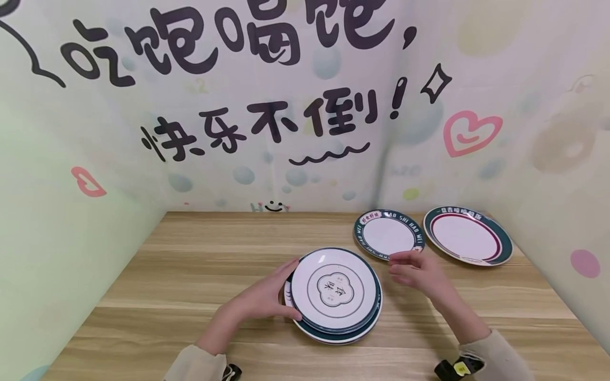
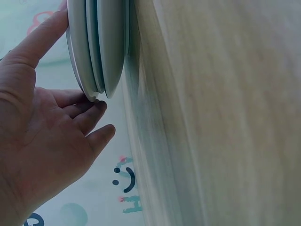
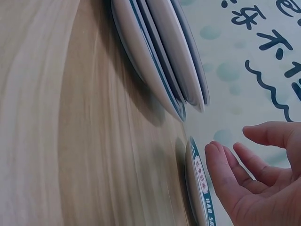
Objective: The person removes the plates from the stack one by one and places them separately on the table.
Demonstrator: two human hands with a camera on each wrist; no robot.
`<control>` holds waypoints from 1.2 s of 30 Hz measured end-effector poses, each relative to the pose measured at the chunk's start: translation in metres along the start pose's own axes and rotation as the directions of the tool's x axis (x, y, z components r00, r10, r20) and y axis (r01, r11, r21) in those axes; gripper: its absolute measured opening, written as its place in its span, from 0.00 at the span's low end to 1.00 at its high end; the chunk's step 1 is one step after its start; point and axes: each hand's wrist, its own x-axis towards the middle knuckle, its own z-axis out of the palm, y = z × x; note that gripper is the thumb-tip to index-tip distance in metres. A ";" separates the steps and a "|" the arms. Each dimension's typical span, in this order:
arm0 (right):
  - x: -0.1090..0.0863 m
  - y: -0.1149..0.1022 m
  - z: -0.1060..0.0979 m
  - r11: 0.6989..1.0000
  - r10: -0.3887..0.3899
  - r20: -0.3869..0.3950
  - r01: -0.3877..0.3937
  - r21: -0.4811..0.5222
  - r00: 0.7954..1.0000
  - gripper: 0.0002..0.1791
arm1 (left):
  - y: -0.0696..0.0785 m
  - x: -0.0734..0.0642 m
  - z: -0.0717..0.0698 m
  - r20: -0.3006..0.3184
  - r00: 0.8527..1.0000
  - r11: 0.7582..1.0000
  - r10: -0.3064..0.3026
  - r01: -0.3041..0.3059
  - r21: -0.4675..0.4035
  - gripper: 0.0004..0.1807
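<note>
Left hand (image 1: 268, 295) is spread wide round the left side of the stack of plates (image 1: 331, 315) at the lower centre of the frame, with the thumb laid on the lower-left rim and the fingers on the upper-left one. Right hand (image 1: 424, 276), right of the stack, is held half open with loosely bent fingers; nothing is gripped by it, and in the right wrist view its fingertips are seen apart from the small plate (image 1: 388, 235). That plate is set at centre right on the table (image 1: 190, 264), just beside the larger plate (image 1: 467, 236). Since the stack is held from one side only, its layers could be made to slide by an uneven push. The small plate could be knocked into its neighbour if its rim were brushed carelessly.
</note>
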 end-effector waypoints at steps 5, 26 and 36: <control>-0.001 -0.002 0.009 1.000 0.000 0.019 0.001 -0.022 1.000 0.25 | 0.000 0.000 0.000 -0.004 1.000 1.000 0.001 -0.001 -0.003 0.63; 0.005 -0.004 0.027 0.969 -0.057 0.064 0.071 -0.238 0.996 0.20 | -0.001 -0.001 0.001 -0.018 1.000 1.000 0.014 -0.014 0.008 0.62; 0.009 -0.006 0.036 0.925 -0.096 0.049 0.107 -0.365 0.994 0.20 | 0.000 -0.002 0.001 -0.022 1.000 1.000 0.011 -0.010 0.023 0.61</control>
